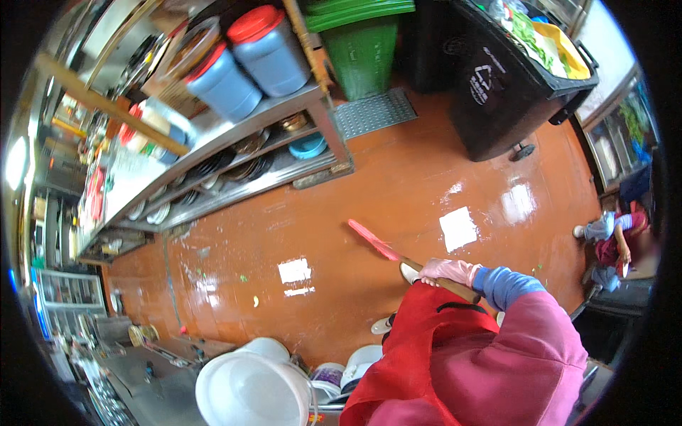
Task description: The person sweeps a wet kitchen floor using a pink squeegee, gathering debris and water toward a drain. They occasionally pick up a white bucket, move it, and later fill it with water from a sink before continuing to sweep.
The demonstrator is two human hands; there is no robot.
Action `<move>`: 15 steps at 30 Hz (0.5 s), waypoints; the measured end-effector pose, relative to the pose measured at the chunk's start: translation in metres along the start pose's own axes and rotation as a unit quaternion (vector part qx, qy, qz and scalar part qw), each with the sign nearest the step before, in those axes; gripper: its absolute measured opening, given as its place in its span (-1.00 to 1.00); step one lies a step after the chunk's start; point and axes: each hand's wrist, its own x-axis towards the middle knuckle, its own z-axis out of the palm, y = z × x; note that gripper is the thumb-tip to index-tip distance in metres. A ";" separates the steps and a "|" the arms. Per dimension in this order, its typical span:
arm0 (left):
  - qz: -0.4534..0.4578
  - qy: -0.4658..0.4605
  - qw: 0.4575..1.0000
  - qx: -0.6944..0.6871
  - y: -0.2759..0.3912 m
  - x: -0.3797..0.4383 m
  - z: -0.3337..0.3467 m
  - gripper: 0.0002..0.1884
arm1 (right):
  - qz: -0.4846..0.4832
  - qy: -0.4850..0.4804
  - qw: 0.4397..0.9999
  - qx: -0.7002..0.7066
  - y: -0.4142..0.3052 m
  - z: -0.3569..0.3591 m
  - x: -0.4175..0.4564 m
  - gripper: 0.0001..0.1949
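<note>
My right hand (450,271), in a thin pinkish glove with a blue cuff above it, is closed around the wooden handle of what looks like a broom (373,239). Its narrow pinkish-red head points up and left, low over the wet reddish-brown floor (341,202); whether it touches the floor cannot be told. The handle slants back past my red apron (415,341). My left hand is out of view. Small scraps lie on the floor, among them a pale yellow piece (256,302) and a green leaf bit (243,278).
A metal shelf counter (266,114) with blue red-lidded drums stands upper left. Beyond are a green bin (359,58) and a black wheeled bin (501,101) holding leafy waste. White buckets (253,391) stand at the bottom. Another person (613,239) is low at the right edge.
</note>
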 end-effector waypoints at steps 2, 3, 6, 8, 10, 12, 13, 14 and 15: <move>0.007 -0.045 0.999 0.003 0.018 -0.003 0.040 -0.55 | 0.027 0.034 0.999 -0.010 0.009 -0.027 0.001 -0.82; 0.007 -0.070 0.998 0.005 0.026 -0.007 0.064 -0.55 | 0.044 0.055 0.997 -0.028 0.014 -0.039 0.003 -0.82; -0.035 -0.213 0.976 -0.014 0.027 0.004 0.148 -0.55 | 0.064 0.109 0.988 -0.089 0.035 -0.076 0.015 -0.81; -0.059 -0.211 0.974 0.055 0.030 -0.030 0.230 -0.58 | 0.073 0.137 0.982 -0.107 0.021 -0.093 0.000 -0.80; -0.039 -0.214 0.974 0.067 0.006 -0.041 0.291 -0.67 | 0.074 0.171 0.979 -0.086 -0.001 -0.107 -0.031 -0.78; -0.043 -0.228 0.965 0.124 -0.023 -0.041 0.347 -0.70 | 0.067 0.208 0.975 0.036 0.023 -0.128 -0.026 -0.77; -0.033 -0.257 0.958 0.119 -0.042 -0.042 0.372 -0.77 | 0.068 0.226 0.967 0.095 0.035 -0.131 -0.025 -0.76; -0.020 -0.283 0.946 0.159 -0.058 -0.045 0.395 -0.78 | 0.087 0.213 0.968 0.101 0.031 -0.137 -0.028 -0.74; -0.009 -0.313 0.930 0.193 -0.075 -0.047 0.418 -0.79 | 0.094 0.235 0.962 0.098 0.046 -0.140 -0.020 -0.73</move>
